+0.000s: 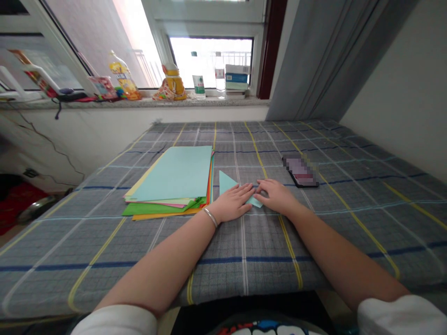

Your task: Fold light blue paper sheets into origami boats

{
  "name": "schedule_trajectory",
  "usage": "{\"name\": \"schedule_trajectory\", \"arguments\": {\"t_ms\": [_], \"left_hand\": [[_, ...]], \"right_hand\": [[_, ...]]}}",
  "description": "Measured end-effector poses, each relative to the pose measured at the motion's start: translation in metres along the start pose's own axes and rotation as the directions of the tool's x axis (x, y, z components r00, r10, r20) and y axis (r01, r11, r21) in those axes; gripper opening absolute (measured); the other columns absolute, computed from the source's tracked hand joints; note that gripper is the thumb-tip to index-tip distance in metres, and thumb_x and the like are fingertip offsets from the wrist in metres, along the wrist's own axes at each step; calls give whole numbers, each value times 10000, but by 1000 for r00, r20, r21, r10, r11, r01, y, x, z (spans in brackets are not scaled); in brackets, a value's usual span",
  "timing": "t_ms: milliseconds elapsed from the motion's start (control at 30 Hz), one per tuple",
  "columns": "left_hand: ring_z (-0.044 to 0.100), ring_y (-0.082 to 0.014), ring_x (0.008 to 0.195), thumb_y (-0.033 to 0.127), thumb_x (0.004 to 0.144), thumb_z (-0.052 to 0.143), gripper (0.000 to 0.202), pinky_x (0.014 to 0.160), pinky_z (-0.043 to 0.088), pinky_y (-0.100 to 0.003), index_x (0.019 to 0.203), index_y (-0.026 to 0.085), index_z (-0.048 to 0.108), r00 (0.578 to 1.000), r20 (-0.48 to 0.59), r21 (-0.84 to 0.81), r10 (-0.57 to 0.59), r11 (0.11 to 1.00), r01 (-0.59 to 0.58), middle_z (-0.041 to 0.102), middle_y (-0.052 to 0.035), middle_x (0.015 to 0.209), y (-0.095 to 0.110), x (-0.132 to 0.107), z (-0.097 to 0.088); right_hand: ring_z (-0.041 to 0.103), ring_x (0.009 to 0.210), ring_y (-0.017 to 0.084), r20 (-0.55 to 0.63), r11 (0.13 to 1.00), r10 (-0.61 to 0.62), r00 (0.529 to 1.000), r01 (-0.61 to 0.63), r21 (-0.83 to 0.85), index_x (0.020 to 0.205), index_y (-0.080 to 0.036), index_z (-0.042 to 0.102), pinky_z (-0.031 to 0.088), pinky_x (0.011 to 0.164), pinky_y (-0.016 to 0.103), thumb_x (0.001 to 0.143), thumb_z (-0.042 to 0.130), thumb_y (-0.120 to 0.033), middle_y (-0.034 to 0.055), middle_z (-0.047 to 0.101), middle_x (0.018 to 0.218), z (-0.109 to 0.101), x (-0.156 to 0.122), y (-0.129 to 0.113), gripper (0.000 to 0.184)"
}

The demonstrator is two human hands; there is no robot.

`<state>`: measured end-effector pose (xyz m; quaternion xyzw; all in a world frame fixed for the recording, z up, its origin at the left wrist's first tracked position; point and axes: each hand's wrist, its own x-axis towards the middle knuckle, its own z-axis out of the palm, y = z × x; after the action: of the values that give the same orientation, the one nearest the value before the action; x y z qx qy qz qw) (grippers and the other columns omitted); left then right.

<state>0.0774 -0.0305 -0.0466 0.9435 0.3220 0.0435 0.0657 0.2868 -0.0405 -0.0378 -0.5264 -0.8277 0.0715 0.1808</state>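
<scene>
The left hand (234, 203) lay flat across the blue paper (226, 183), hiding its middle; the right hand (275, 195) touched its right end, grip unclear. A paper stack (177, 172) lay left, a phone (301, 171) right.

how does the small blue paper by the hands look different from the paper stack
The small blue paper shows a triangular part; the paper stack is broad and four-sided on top. The small blue paper shows only light blue, while the paper stack also shows green and orange edges. Both rest on the checked cloth.
</scene>
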Motion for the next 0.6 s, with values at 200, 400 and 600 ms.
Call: {"name": "schedule_trajectory", "arguments": {"t_ms": [200,400,600], "left_hand": [[242,-177,1420,296,979,278,493,1168,178,-391,1457,175,288,1000,-30,-131,3,991,-7,288,-73,1532,2,4,-4],[261,-277,1403,343,947,391,477,1140,165,-549,1412,234,379,982,-176,-58,-61,997,51,398,-44,1480,2,3,-2],[299,-294,1374,327,920,456,431,1119,139,-612,1343,252,473,972,-229,-3,-62,998,63,500,-45,1396,-5,0,-1]], "right_hand": [[512,1210,296,-32,996,-54,998,52,-70,941,-158,628,377,1037,437,848,562,-408,151,606,1252,9,-2,-10,275],[477,1247,276,-39,1000,-25,999,25,12,914,-183,594,357,1049,447,842,577,-397,139,594,1240,17,-2,-5,226],[430,1284,285,-50,995,63,997,-58,87,810,-196,553,353,1034,483,832,584,-434,156,537,1285,19,-2,-9,241]]}}
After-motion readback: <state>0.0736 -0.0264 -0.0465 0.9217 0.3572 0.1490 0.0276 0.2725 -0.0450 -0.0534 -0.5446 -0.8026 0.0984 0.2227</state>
